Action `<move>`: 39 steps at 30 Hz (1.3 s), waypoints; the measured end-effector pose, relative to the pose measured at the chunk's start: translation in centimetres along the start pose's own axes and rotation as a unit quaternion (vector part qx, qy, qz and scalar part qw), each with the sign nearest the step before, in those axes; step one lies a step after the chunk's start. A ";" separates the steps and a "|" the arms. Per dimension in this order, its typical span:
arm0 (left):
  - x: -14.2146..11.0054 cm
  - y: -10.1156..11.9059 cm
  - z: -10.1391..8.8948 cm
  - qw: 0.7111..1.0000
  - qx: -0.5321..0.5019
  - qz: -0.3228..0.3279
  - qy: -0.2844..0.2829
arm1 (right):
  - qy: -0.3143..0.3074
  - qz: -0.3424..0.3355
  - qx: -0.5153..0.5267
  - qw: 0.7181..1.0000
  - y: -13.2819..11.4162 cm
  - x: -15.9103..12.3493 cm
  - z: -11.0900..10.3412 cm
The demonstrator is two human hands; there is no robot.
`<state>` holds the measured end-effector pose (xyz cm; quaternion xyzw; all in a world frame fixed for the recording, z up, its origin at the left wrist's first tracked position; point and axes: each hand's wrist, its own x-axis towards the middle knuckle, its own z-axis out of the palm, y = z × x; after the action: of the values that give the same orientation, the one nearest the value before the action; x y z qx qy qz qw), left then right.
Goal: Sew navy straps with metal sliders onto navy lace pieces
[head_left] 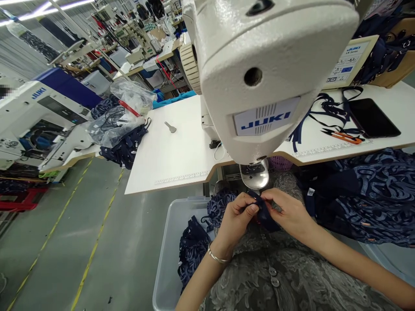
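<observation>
Both hands meet just under the needle end of the big white Juki sewing machine head [259, 77], pinching one small piece of dark navy patterned fabric [264, 211] between them. Left hand [236, 220], silver bangle [216, 257] on the wrist, has thumb and forefinger closed tight on the left edge of the piece, other fingers curled in. Right hand [290, 214] has its fingertips closed on the right edge, so the piece is stretched flat between the two grips, likely to keep an edge lined up; exact fold is too small to tell. Fabric sits directly below the shiny metal presser-foot area [255, 175], just above the fingertips, held close so it stays within reach of the needle. Left of the left fingers, a translucent grey plastic bin [168, 242] holds more navy patterned pieces [193, 250], low and near so pieces are within arm's reach. Right of the right fingers lies a heap of navy swirl-print garments [372, 194], touching the table edge. Beyond the fingers, on the white worktable [175, 151]: orange-handled thread snips [345, 137], a black phone [372, 117], navy straps [327, 110]. Far left of the fingers, clear plastic bags [126, 112] of dark trims sit at the table corner.
</observation>
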<state>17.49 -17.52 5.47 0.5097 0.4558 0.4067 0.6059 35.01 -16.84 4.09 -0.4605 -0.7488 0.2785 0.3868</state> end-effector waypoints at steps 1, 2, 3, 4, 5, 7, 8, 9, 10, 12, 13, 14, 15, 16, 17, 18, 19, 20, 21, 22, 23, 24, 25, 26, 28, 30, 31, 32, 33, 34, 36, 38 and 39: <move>0.0 -0.1 -0.2 1.000 -0.007 0.001 -0.010 | -0.001 0.000 0.003 1.000 -0.2 0.0 0.1; 0.0 -0.1 -0.3 1.000 -0.008 0.001 -0.018 | -0.003 0.000 0.006 1.000 -0.3 0.0 0.1; 0.0 -0.1 -0.4 1.000 -0.005 0.000 -0.021 | -0.005 0.001 0.008 1.000 -0.4 0.0 0.1; -0.1 -0.1 -0.4 1.000 -0.004 -0.002 -0.022 | -0.004 0.001 0.009 1.000 -0.5 0.0 0.1; -0.2 0.0 -0.4 1.000 -0.003 -0.004 -0.018 | -0.003 0.001 0.010 1.000 -0.6 0.1 0.0; -0.3 0.2 -0.2 1.000 0.006 -0.013 0.009 | 0.003 -0.002 0.008 1.000 -0.5 0.1 -0.2; -0.4 0.3 0.0 0.999 0.017 -0.016 0.030 | 0.007 -0.006 0.004 1.000 -0.4 0.2 -0.2; -0.4 0.4 0.1 0.998 0.032 -0.017 0.050 | 0.009 -0.013 -0.001 1.000 -0.3 0.2 -0.3; -0.4 0.5 0.3 0.996 0.047 -0.018 0.068 | 0.012 -0.022 -0.009 1.000 -0.2 0.2 -0.2; -0.4 0.6 0.4 0.993 0.065 -0.022 0.093 | 0.018 -0.043 -0.027 0.999 0.2 0.2 -0.1; -0.4 0.6 0.4 0.993 0.064 -0.025 0.097 | 0.021 -0.053 -0.036 0.998 0.4 0.2 0.0; -0.3 0.5 0.4 0.993 0.056 -0.030 0.096 | 0.023 -0.062 -0.044 0.997 0.5 0.1 0.1; -0.3 0.4 0.4 0.994 0.043 -0.033 0.097 | 0.024 -0.071 -0.052 0.996 0.7 0.1 0.2; -0.2 0.3 0.4 0.994 0.028 -0.035 0.096 | 0.024 -0.078 -0.059 0.995 0.8 0.0 0.2; -0.2 0.1 0.3 0.995 0.013 -0.034 0.096 | 0.022 -0.084 -0.064 0.994 0.9 0.0 0.3; -0.1 -0.1 0.3 0.995 -0.002 -0.033 0.097 | 0.019 -0.088 -0.067 0.994 0.9 -0.1 0.3; -0.1 -0.3 0.3 0.995 -0.016 -0.032 0.098 | 0.014 -0.090 -0.067 0.994 0.9 -0.1 0.2; 0.0 -0.5 0.3 0.994 -0.027 -0.030 0.098 | 0.010 -0.089 -0.062 0.994 0.8 -0.1 0.2; 0.0 -0.7 0.3 0.994 -0.037 -0.029 0.095 | 0.005 -0.084 -0.054 0.995 0.7 0.0 0.1; 0.1 -0.8 0.4 0.994 -0.050 -0.028 0.091 | 0.000 -0.076 -0.043 0.996 0.6 0.0 0.0; 0.1 -1.0 0.4 0.994 -0.063 -0.027 0.086 | -0.004 -0.067 -0.030 0.997 0.4 0.1 -0.1; 0.2 -1.1 0.4 0.993 -0.076 -0.028 0.081 | -0.008 -0.056 -0.018 0.998 0.1 0.2 -0.3; 0.2 -1.2 0.3 0.993 -0.088 -0.029 0.076 | -0.013 -0.045 -0.005 0.999 -0.1 0.3 -0.5; 0.2 -1.3 0.3 0.992 -0.098 -0.031 0.071 | -0.021 -0.031 0.011 0.999 -0.3 0.4 -0.6; 0.2 -1.5 0.2 0.991 -0.113 -0.038 0.063 | -0.044 0.003 0.044 0.998 -0.7 0.6 -0.9; 0.1 -1.6 0.0 0.990 -0.123 -0.046 0.060 | -0.067 0.040 0.068 0.995 -0.9 0.7 -1.2; 0.1 -1.7 0.0 0.989 -0.127 -0.049 0.061 | -0.075 0.053 0.073 0.993 -1.0 0.7 -1.3; 0.1 -1.7 0.0 0.988 -0.130 -0.053 0.062 | -0.079 0.061 0.073 0.992 -1.1 0.7 -1.3; 0.1 -1.7 0.0 0.988 -0.132 -0.056 0.063 | -0.081 0.064 0.069 0.992 -1.1 0.7 -1.3; 0.1 -1.7 0.1 0.987 -0.134 -0.058 0.066 | -0.080 0.062 0.064 0.993 -1.2 0.6 -1.3; 0.1 -1.6 0.2 0.986 -0.134 -0.060 0.075 | -0.076 0.054 0.052 0.994 -1.3 0.6 -1.3; 0.1 -1.4 0.3 0.987 -0.126 -0.057 0.087 | -0.071 0.046 0.042 0.996 -1.3 0.5 -1.1; 0.2 -1.4 0.3 0.987 -0.120 -0.054 0.095 | -0.068 0.043 0.038 0.996 -1.2 0.5 -0.9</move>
<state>17.86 -17.65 4.12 0.3674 0.4862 0.4714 0.6376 35.08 -16.87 5.72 -0.4570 -0.7422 0.3535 0.3397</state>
